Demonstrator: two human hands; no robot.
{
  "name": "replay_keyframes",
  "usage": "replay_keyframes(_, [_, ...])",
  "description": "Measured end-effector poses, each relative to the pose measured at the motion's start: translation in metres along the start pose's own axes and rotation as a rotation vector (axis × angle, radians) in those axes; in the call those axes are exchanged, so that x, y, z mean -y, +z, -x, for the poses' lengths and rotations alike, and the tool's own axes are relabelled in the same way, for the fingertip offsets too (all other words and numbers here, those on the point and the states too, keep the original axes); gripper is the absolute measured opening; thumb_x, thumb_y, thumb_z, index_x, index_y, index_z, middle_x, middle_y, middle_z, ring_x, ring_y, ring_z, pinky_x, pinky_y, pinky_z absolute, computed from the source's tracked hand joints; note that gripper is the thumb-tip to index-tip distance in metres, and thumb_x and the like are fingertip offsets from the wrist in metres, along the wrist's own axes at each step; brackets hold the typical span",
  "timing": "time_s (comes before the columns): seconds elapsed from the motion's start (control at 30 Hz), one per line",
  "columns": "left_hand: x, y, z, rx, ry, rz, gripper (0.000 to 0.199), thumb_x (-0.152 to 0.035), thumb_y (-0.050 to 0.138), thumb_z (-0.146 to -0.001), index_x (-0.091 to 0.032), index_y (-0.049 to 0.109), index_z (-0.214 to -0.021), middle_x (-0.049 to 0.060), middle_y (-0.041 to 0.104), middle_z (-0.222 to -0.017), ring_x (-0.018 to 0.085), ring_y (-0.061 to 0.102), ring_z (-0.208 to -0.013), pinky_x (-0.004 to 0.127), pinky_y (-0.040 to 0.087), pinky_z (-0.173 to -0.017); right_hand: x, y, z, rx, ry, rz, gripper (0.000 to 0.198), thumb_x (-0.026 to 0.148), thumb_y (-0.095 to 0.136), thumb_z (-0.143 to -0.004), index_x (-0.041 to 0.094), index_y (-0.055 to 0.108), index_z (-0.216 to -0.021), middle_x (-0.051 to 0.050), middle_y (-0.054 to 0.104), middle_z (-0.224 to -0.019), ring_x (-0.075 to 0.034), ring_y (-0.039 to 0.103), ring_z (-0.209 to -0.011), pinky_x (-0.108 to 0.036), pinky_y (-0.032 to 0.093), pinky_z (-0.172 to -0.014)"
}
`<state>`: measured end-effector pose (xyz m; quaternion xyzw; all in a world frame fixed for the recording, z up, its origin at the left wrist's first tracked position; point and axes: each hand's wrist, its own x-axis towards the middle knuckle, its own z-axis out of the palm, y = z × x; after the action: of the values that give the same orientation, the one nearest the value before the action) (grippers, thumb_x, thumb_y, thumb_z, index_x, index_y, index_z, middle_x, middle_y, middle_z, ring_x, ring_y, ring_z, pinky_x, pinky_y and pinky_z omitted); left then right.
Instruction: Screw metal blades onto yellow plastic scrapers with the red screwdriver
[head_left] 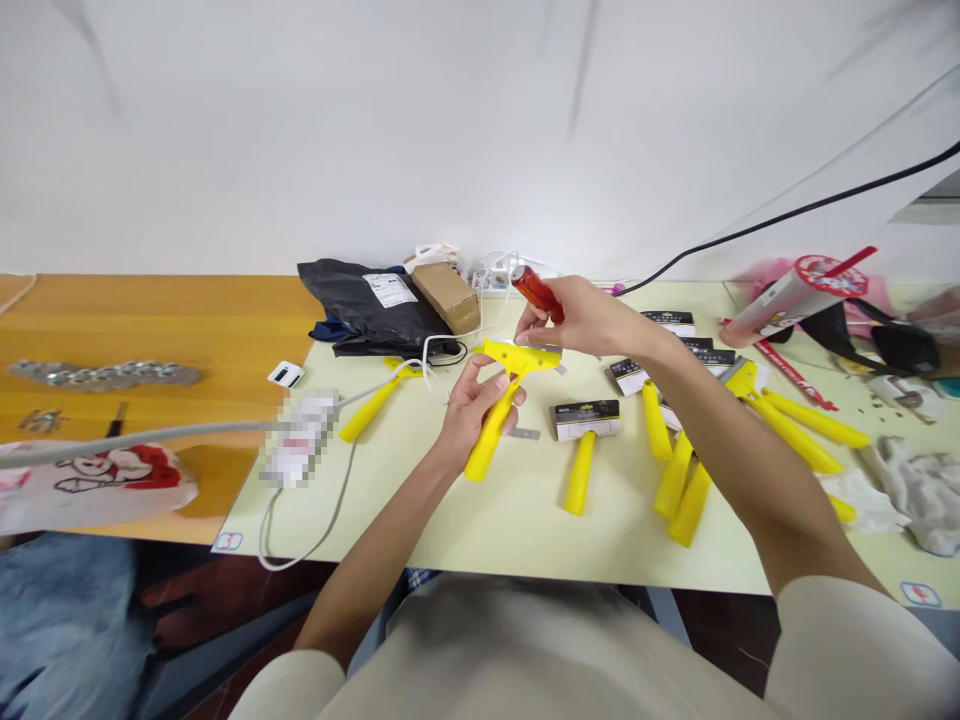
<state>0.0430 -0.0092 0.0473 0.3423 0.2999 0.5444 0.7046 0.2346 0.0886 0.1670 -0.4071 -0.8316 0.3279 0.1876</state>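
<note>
My left hand [475, 412] is wrapped round the handle of a yellow scraper [491, 440], held above the table with its wide head up. A metal blade shows at the head's right end. My right hand [574, 318] grips a red-handled screwdriver [537, 292] just over the scraper head; its fingers come close to the head, and the screwdriver's tip is hidden. Below my left hand, a loose metal blade [523, 433] lies on the table. Another yellow scraper [369, 408] rests to the left, and a scraper with a black-and-white card sleeve [580, 470] lies to the right.
Several yellow scrapers [681, 480] lie under my right forearm. A white power strip [300, 440] with cables sits left, before a black parcel bag [375, 305] and cardboard box [448, 297]. A large cup [780, 305] stands at right, near a crumpled grey cloth [919, 490].
</note>
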Motion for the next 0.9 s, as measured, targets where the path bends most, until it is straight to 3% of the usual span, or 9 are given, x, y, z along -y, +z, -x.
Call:
replay_keyframes(0.17, [0.009,-0.007,0.001,0.000,0.000,-0.013,0.043,-0.050,0.078,-0.095,-0.029,0.043,-0.111,-0.006,0.065,-0.076,0.010,0.061,-0.051,0.015,0.039,-0.037,0.000,0.015,0.003,0.004,0.037,0.033,0.012,0.027,0.072,-0.086,0.018,0.067,-0.092,-0.004,0.077,-0.086,-0.016,0.061,-0.067,-0.029,0.041,-0.063])
replay_keyframes(0.4, [0.007,-0.008,0.002,-0.003,0.034,-0.040,0.039,-0.052,0.070,-0.100,-0.028,0.040,-0.107,-0.007,0.067,-0.071,0.008,0.053,-0.037,0.016,0.039,-0.034,0.005,0.019,0.001,-0.016,-0.023,0.052,0.011,0.027,0.070,-0.085,0.017,0.067,-0.089,-0.001,0.071,-0.079,-0.015,0.057,-0.065,-0.030,0.039,-0.065])
replay_keyframes(0.67, [0.005,-0.017,-0.001,0.037,0.019,-0.064,0.034,-0.052,0.064,-0.104,-0.028,0.044,-0.115,-0.006,0.067,-0.067,0.008,0.049,-0.034,0.016,0.037,-0.033,0.006,0.022,-0.005,-0.004,-0.057,-0.016,0.006,0.021,0.069,-0.083,0.017,0.066,-0.088,0.000,0.071,-0.076,-0.014,0.058,-0.063,-0.029,0.040,-0.063])
replay_keyframes(0.9, [0.004,-0.025,0.001,0.028,0.032,-0.107,0.031,-0.050,0.063,-0.105,-0.028,0.043,-0.111,-0.007,0.067,-0.068,0.009,0.050,-0.034,0.017,0.038,-0.033,0.004,0.028,-0.014,0.005,-0.033,0.012,0.013,0.025,0.074,-0.086,0.017,0.063,-0.086,-0.001,0.072,-0.080,-0.014,0.056,-0.066,-0.030,0.039,-0.066])
